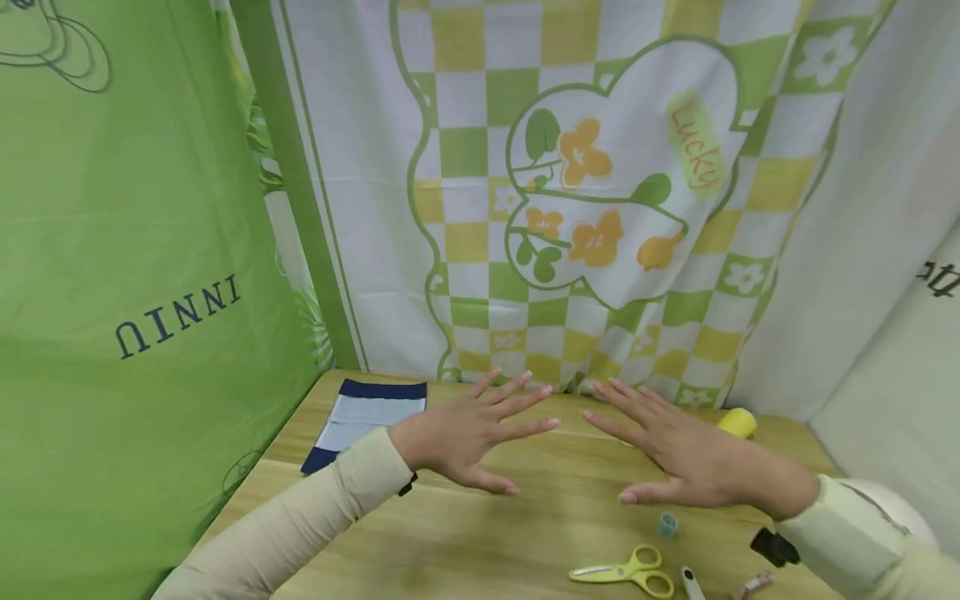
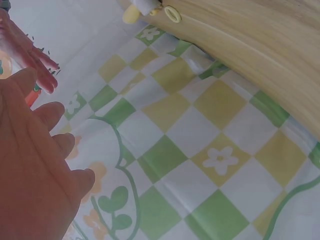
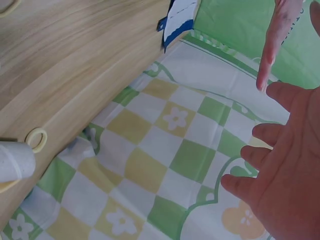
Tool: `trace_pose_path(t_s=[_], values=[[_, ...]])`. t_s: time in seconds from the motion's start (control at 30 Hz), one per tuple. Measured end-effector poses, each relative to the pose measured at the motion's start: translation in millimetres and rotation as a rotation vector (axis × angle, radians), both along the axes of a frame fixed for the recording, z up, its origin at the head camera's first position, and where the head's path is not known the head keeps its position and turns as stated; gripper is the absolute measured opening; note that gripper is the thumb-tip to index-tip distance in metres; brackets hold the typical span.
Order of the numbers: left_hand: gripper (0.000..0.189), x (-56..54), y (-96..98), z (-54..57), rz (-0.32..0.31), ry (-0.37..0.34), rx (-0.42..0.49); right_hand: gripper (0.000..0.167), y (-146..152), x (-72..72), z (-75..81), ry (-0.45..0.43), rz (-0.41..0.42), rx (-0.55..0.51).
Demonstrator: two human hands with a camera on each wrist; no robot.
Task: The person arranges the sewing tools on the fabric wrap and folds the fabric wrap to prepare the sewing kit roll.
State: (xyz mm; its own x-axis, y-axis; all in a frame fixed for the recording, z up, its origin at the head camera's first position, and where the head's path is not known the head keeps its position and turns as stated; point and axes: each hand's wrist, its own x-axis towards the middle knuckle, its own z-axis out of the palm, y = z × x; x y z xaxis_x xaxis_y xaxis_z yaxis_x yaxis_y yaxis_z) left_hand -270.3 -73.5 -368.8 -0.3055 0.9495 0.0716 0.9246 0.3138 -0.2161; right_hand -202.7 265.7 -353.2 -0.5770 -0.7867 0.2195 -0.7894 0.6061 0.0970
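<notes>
My left hand point(image 1: 474, 433) hovers over the middle of the wooden table point(image 1: 540, 542), fingers spread and holding nothing. Facing it, my right hand point(image 1: 693, 458) is likewise spread and bare, a gap between the two. Nearest the left hand lies a flat white piece with navy bands point(image 1: 371, 410), partly behind the wrist. Below the right hand are yellow-handled scissors point(image 1: 630, 572) and a small teal roll point(image 1: 667, 524). Behind it a yellow cylinder point(image 1: 738, 422) is partly hidden. Both wrist views show outstretched fingers, with a pale yellow ring point(image 3: 36, 140) near the table's far edge.
A white pen-like tool point(image 1: 692, 583) and a small pinkish item point(image 1: 752, 585), its kind unclear, lie at the front right. A checked, flowered curtain point(image 1: 472, 267) hangs behind the table. Green cloth point(image 1: 150, 225) covers the left side; a whitish sheet point(image 1: 892, 350) hangs right.
</notes>
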Motion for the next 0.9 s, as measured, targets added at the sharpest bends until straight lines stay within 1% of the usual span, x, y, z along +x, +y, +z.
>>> trace_pose_path(t_s=[0.13, 0.2, 0.3, 0.33, 0.37, 0.43, 0.47, 0.53, 0.57, 0.6, 0.63, 0.7, 0.73, 0.8, 0.9], values=[[0.092, 4.6, -3.1, 4.1, 0.001, 0.007, 0.016, 0.089, -0.1, 2.9, 3.6, 0.008, -0.010, 0.012], [0.092, 6.7, -6.4, 5.4, 0.008, 0.009, 0.028, 0.088, 0.6, 5.0, 5.8, -0.006, -0.026, 0.017], [0.093, 8.8, -15.6, 3.4, 0.030, -0.019, 0.046, 0.083, 2.9, 10.7, 7.1, -0.036, -0.059, 0.012], [0.093, 8.5, -20.6, 1.8, 0.044, -0.041, 0.046, 0.080, 4.2, 12.8, 6.7, -0.052, -0.077, 0.009], [0.093, 8.0, -27.0, 0.6, 0.067, -0.074, 0.045, 0.075, 6.0, 14.6, 5.9, -0.059, -0.090, 0.011], [0.094, 3.5, -43.2, -1.0, 0.144, -0.184, 0.045, 0.063, 11.2, 16.5, 2.7, -0.070, -0.099, 0.004], [0.094, -0.6, -53.3, -2.3, 0.194, -0.240, 0.049, 0.057, 14.7, 16.6, 0.6, -0.090, -0.097, 0.001], [0.096, -11.2, -76.7, -7.2, 0.331, -0.363, 0.053, 0.045, 21.5, 15.4, -7.3, -0.145, -0.086, -0.012], [0.098, -17.3, -89.5, -11.5, 0.405, -0.421, 0.060, 0.039, 24.9, 14.0, -13.0, -0.181, -0.074, -0.021], [0.102, -24.5, -102.5, -18.0, 0.470, -0.472, 0.065, 0.035, 28.1, 12.7, -18.8, -0.237, -0.067, -0.036], [0.106, -32.1, -115.4, -26.0, 0.526, -0.509, 0.064, 0.031, 31.2, 11.9, -24.7, -0.293, -0.064, -0.050], [0.114, -47.4, -139.8, -44.2, 0.623, -0.576, 0.037, 0.029, 36.6, 10.5, -36.8, -0.390, -0.068, -0.069], [0.118, -54.8, -151.4, -54.2, 0.658, -0.602, 0.022, 0.027, 38.3, 9.8, -42.6, -0.423, -0.070, -0.074], [0.123, -68.8, -174.1, -75.6, 0.733, -0.623, -0.017, 0.025, 39.9, 9.6, -53.1, -0.472, -0.075, -0.082], [0.130, -82.1, -205.2, -104.0, 0.840, -0.636, -0.040, 0.019, 37.2, 8.6, -68.9, -0.466, -0.052, -0.071]])
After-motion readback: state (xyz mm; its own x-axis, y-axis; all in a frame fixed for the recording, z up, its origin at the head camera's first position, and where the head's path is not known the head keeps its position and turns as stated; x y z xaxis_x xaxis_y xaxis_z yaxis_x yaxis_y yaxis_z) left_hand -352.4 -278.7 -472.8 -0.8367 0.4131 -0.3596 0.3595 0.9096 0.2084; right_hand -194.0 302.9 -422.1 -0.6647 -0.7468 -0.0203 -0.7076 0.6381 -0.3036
